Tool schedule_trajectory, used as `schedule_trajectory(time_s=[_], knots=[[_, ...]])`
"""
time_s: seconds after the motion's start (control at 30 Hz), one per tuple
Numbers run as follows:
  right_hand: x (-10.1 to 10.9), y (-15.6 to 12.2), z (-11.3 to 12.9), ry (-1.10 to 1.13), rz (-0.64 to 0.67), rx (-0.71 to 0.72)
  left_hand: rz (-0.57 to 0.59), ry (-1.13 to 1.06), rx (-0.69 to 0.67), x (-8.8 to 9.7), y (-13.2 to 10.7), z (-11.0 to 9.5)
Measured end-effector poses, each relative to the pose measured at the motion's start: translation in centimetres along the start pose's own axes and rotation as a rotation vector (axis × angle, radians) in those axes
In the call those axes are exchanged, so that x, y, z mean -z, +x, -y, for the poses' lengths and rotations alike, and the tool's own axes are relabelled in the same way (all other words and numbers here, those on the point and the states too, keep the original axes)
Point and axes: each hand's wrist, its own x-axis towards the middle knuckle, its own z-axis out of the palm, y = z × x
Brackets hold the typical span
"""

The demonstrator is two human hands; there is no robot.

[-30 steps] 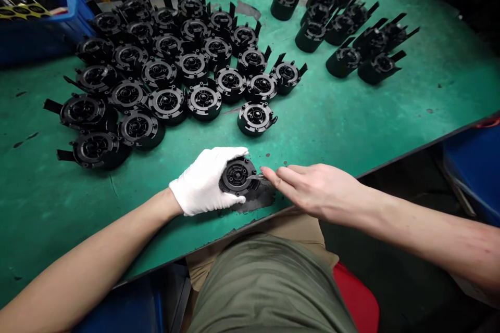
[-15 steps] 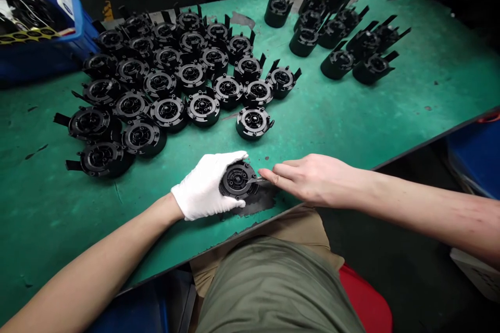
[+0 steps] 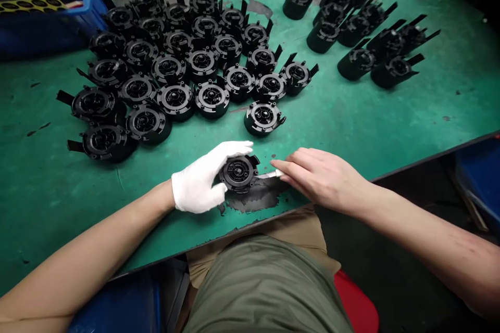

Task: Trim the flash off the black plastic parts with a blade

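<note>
My left hand (image 3: 203, 179), in a white glove, is closed round a round black plastic part (image 3: 238, 172) that rests on the green table (image 3: 351, 114) near its front edge. My bare right hand (image 3: 318, 174) pinches a small metal blade (image 3: 269, 175) whose tip touches the right side of that part. A dark worn patch (image 3: 253, 200) of the mat lies just under the part. One single black part (image 3: 263, 117) stands a little behind my hands.
Several rows of the same black round parts (image 3: 175, 62) fill the table's left back. Another group of black parts (image 3: 363, 36), some lying tilted, sits at the back right. A blue bin (image 3: 42, 15) stands at the far left corner. My lap and a red seat (image 3: 355, 304) are below.
The blade has drawn back from over the part's face to its right edge. My right hand has slid slightly right, and the view has shifted a little.
</note>
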Motion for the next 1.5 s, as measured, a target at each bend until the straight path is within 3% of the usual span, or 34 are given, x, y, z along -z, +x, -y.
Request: schedule_trajectory(time_s=[0.33,0.63,0.8,1.5], knots=[[0.2,0.8,3.2,-0.045,0.103,-0.023,0.013,-0.007,0.028,0.1,-0.1,0.2],[0.7,2.0,1.0,0.066,0.194,0.027,0.012,0.005,0.041,0.1,-0.1,0.1],[1.0,2.3,1.1,0.076,0.259,0.008,0.017,-0.003,0.039,0.0,0.0,0.1],[0.7,1.9,4.2,-0.070,0.189,-0.117,0.006,-0.009,0.048,0.1,0.0,0.0]])
